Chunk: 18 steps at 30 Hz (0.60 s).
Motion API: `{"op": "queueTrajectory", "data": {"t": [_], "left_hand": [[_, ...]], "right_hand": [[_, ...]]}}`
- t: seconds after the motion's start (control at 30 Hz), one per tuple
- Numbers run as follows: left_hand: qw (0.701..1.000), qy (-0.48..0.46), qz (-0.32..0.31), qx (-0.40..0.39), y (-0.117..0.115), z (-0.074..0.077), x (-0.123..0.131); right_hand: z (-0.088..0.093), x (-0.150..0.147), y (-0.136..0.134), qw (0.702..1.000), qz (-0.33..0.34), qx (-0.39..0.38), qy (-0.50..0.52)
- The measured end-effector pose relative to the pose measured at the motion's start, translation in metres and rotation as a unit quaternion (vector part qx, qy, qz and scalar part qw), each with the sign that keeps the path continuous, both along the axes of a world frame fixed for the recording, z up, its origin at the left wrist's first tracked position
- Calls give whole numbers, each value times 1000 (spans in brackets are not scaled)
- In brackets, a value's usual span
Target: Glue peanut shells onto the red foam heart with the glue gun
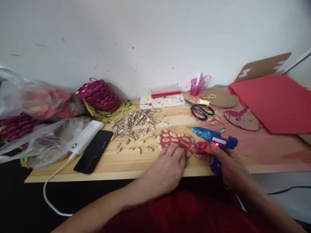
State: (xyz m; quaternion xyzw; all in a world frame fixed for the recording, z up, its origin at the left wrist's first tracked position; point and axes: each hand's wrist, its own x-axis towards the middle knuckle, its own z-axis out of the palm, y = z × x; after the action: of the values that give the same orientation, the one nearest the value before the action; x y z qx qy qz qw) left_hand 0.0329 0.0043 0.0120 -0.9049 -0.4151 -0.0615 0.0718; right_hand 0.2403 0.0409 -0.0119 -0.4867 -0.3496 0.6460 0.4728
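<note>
My right hand (224,161) is wrapped round a blue glue gun (206,133) with an orange trigger and a lit red light. Its nozzle points left, above the far edge of a red heart-shaped piece (173,139). Rows of peanut shells cover that piece, and a loop of yellow cord sticks out at its top. Over its lower edge my left hand (168,165) is closed, fingers curled down; whatever lies under the fingertips is hidden. Left of the piece, loose peanut shells (136,119) lie in a heap with several scattered nearer me.
Black-handled scissors (201,110) lie behind the glue gun, near a pink cup (196,86). Red sheets (277,102) and cardboard pieces (220,97) are at the right. A black phone (93,152), a white power bank (87,137) and plastic bags (46,100) occupy the left.
</note>
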Motion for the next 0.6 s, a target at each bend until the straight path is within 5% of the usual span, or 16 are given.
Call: {"op": "queueTrajectory", "data": {"t": [0.6], "left_hand": [[1000, 10, 5, 20, -4, -1, 1]], "right_hand": [[-3, -1, 2, 999, -9, 22, 28]]}}
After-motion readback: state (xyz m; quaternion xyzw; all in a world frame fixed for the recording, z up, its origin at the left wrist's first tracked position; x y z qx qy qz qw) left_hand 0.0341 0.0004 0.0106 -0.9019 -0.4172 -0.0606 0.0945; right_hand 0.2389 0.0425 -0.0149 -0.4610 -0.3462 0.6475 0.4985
